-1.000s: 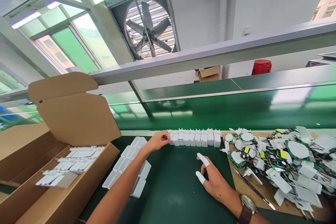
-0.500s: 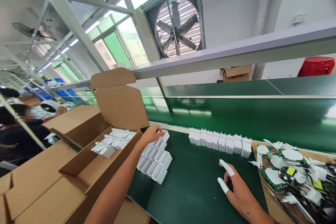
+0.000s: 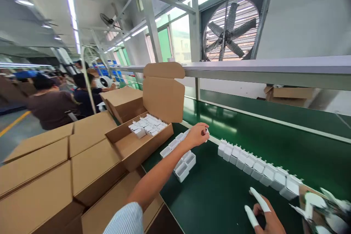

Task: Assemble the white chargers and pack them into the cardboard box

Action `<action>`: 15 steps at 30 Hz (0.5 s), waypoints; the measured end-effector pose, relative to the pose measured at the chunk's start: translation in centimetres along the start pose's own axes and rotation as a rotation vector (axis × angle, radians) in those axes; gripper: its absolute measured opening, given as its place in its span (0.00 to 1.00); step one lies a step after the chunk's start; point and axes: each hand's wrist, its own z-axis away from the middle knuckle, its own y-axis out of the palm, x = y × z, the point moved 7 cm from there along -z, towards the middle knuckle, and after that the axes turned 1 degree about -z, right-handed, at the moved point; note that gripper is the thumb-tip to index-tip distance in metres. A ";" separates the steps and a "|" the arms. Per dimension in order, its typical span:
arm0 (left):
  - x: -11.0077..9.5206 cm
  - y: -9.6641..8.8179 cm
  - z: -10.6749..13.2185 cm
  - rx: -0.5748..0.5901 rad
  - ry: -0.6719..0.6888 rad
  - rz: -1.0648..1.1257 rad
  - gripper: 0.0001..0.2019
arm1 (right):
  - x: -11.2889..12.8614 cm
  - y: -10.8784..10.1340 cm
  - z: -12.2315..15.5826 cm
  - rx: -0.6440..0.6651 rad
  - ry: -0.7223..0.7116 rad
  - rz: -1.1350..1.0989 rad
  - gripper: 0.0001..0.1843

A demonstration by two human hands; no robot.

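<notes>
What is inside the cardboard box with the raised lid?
White plastic pieces sit grouped together inside the box. Whatever lies beneath them is covered and cannot be seen.

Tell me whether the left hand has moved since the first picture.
Yes: the left hand has moved left, off the end of the row of white cases.

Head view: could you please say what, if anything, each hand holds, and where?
Left hand: a white piece, exact grip spot hidden; right hand: nothing visible.

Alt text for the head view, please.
Left hand holds a white piece at the back of a green worktop, between open cases and a row of white blocks. The right hand appears empty; an open cardboard box stands left.
</notes>
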 end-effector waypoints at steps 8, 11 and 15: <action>-11.5 8.2 8.1 0.262 0.457 0.382 0.12 | 9.3 -3.1 0.7 0.078 -0.167 0.229 0.23; -11.1 11.2 9.1 0.314 0.435 0.374 0.15 | 10.6 -6.8 0.9 0.083 -0.185 0.557 0.21; -9.7 12.3 9.6 0.312 0.366 0.388 0.20 | 9.5 -14.4 0.7 0.061 0.117 0.975 0.11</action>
